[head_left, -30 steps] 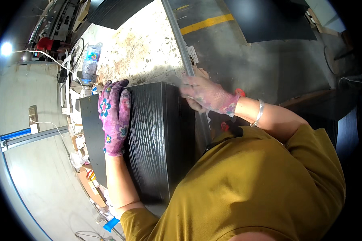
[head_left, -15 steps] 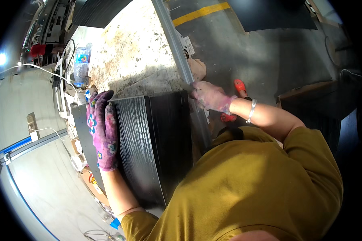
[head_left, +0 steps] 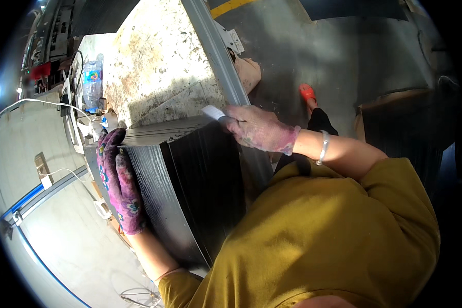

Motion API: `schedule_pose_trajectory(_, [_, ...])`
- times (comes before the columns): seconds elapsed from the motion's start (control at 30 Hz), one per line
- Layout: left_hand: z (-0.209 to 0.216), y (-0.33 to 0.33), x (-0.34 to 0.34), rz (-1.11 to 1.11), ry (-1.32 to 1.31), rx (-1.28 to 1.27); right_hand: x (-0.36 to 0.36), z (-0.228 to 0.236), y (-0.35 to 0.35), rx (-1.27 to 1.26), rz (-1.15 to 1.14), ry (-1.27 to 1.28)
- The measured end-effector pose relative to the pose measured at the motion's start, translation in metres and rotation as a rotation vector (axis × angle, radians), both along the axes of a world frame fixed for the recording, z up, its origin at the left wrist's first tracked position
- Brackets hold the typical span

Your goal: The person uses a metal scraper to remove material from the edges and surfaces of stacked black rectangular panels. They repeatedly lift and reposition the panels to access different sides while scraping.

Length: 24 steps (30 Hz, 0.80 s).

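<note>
Fingers (head_left: 119, 169) of the left hand (head_left: 119, 187), in a purple flower-print glove, lay flat and extended against the left face of the stack of black panels (head_left: 200, 179); I logged them as pressed on, not curled round anything. Right hand (head_left: 259, 128), in a worn pinkish glove, sat on the stack's far right corner, its fingers pinched on a small white slip (head_left: 213, 112) that stuck out over the top edge. I noted the stack as dark wood-grain boards standing on edge, close-packed, resting on the table (head_left: 159, 66) directly in front of my torso, between both hands. The table's surface was pale, speckled and scuffed, sunlit beyond the stack. A grey metal rail (head_left: 215, 51) ran along the table's right edge, from the top of the view down to just behind the right hand. A silver bracelet (head_left: 323, 148) sat on the right wrist; mustard-yellow sleeves (head_left: 344, 231) filled the lower view. At the table's far left I saw a clear plastic bottle (head_left: 92, 84) with a coloured label, near white cables (head_left: 69, 113). On the grey floor (head_left: 333, 51) to the right, an orange shoe (head_left: 308, 92) showed just beyond the right forearm, and a yellow painted line (head_left: 236, 6) crossed the floor at the top. Dark boards (head_left: 400, 128) lay further right; detail there was too dim to record.
</note>
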<state>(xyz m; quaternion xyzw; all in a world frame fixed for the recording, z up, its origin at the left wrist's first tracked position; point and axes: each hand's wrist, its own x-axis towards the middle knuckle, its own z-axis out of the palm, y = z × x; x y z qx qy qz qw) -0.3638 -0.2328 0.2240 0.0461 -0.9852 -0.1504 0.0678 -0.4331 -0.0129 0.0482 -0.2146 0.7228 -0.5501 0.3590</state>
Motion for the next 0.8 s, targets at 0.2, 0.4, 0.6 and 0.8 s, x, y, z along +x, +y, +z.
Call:
schedule_pose_trajectory(0.2, [-0.002,-0.003,-0.001,0.000,-0.010,-0.023,-0.008,-0.076,0.000,-0.035,0.051,0.028])
schedule_pose_trajectory(0.4, [-0.001,0.005,-0.001,0.024,0.005,0.029,0.024,-0.121,-0.003,-0.009,0.036,0.217])
schedule_pose_trajectory(0.6, [-0.005,0.000,0.005,0.052,0.008,0.023,0.015,-0.053,0.008,-0.423,-0.220,-0.630])
schedule_pose_trajectory(0.8, [-0.002,0.004,-0.004,0.039,0.002,0.016,0.005,-0.172,-0.010,0.172,0.140,0.490])
